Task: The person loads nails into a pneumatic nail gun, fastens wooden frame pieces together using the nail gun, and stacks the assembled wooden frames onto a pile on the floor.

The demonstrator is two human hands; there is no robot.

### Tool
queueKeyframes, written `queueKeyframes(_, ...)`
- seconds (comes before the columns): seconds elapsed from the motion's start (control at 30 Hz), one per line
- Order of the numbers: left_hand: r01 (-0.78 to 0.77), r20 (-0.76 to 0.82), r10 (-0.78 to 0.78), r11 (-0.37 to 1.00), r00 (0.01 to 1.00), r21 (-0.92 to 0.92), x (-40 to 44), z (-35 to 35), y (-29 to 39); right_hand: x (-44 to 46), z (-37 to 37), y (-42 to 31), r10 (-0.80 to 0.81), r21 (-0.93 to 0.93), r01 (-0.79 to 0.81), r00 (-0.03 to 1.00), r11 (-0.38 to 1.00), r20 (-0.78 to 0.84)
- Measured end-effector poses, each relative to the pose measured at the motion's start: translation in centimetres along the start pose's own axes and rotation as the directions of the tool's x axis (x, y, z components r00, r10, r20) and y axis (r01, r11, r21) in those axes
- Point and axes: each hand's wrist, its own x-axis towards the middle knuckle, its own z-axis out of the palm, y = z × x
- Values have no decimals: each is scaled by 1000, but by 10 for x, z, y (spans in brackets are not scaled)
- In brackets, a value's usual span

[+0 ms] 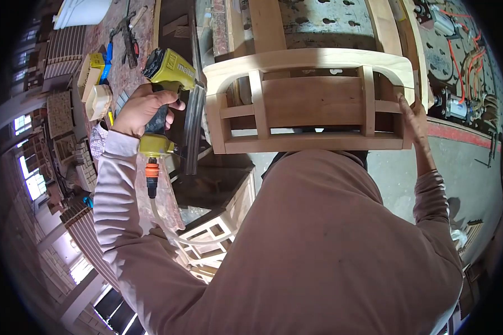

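My left hand is wrapped around the dark grip of a yellow-green pneumatic nail gun. Its long dark magazine is close to the left end of a wooden frame; whether they touch I cannot tell. An orange hose coupling hangs below the grip. On the frame's right end, my right hand is closed around the upright, its fingers partly hidden. The frame has a pale curved top rail, a flat lower rail and short uprights between them.
A metal worktop with slots lies beyond the frame, crossed by wooden boards. Pneumatic clamps with red hoses are at right. Hand tools and a yellow box lie at left. A pale air hose runs below the nail gun.
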Motion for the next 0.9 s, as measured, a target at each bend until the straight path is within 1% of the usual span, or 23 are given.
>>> queueKeyframes(0.03, 7, -4, -7, 1000, 1000, 8, 1, 1, 2, 2, 0, 5, 7, 7, -8, 1000, 1000, 4)
queueKeyframes(0.17, 52, -23, -49, 989, 999, 141, 3, 8, 8, 14, -12, 35, 21, -247, -27, 999, 969, -28)
queueKeyframes(0.2, 55, -27, -52, 987, 998, 149, 3, 9, 9, 13, -10, 28, 26, -240, -31, 999, 970, -27)
queueKeyframes(0.33, -57, 37, 54, 995, 998, 80, -1, 10, 6, 3, -8, -16, 195, -300, -181, 981, 937, 17)
queueKeyframes(0.37, -51, 37, 49, 995, 998, 80, 1, 10, 6, 3, -9, -15, 199, -301, -184, 980, 936, 20)
queueKeyframes(0.5, 29, 10, -30, 995, 999, 97, 4, 8, 4, 7, -9, -9, 176, -426, -165, 984, 889, -15)
queueKeyframes(0.53, 32, 6, -32, 995, 999, 93, 2, 9, 4, 8, -9, -4, 174, -427, -161, 985, 890, -9)
queueKeyframes(0.67, -10, -11, 10, 998, 1000, 64, -2, 15, 9, 14, -9, 20, 59, -197, -44, 996, 979, 72)
queueKeyframes(0.87, 25, 14, -26, 994, 1000, 105, 6, 13, 4, 12, -12, 16, 55, -302, -29, 995, 953, 80)
queueKeyframes(0.9, -21, -4, 22, 990, 1000, 141, 3, 18, 3, 11, -11, 11, 74, -308, -46, 994, 950, 79)
